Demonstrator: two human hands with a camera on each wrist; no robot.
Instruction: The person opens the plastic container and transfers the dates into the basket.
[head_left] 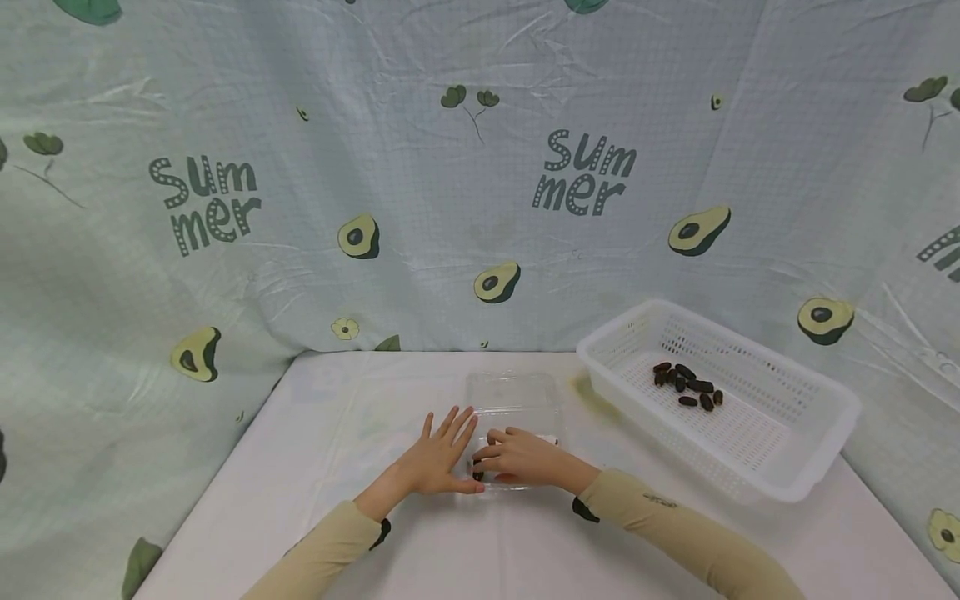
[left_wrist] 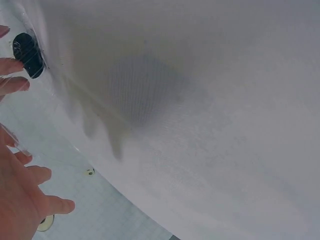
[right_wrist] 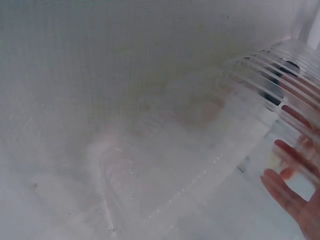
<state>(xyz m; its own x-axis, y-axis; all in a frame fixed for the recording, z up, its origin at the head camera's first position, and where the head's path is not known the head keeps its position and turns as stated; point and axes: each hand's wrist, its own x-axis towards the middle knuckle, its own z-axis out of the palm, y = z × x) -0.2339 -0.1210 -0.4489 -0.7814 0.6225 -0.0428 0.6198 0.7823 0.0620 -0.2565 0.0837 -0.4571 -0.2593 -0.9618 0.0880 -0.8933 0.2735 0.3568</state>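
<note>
A clear plastic clamshell box (head_left: pixel 517 421) lies on the white table with its lid folded back. My left hand (head_left: pixel 438 462) is spread flat at the box's left edge, its thumb along the near side. Over the box is my right hand (head_left: pixel 525 457), fingers loosely bent and pointing left. Its fingertips touch a dark brown, oblong date (head_left: pixel 477 472) in the near left corner. In the left wrist view that date (left_wrist: pixel 28 55) shows through the plastic wall beside the fingertips. Through the ribbed plastic, the right wrist view shows fingers (right_wrist: pixel 285 192) apart.
To the right, a white perforated basket (head_left: pixel 750 462) holds several dark dates (head_left: pixel 701 386) toward its far left part. Behind the table (head_left: pixel 337 450) hangs a pale curtain (head_left: pixel 420 192) printed with avocados and lettering.
</note>
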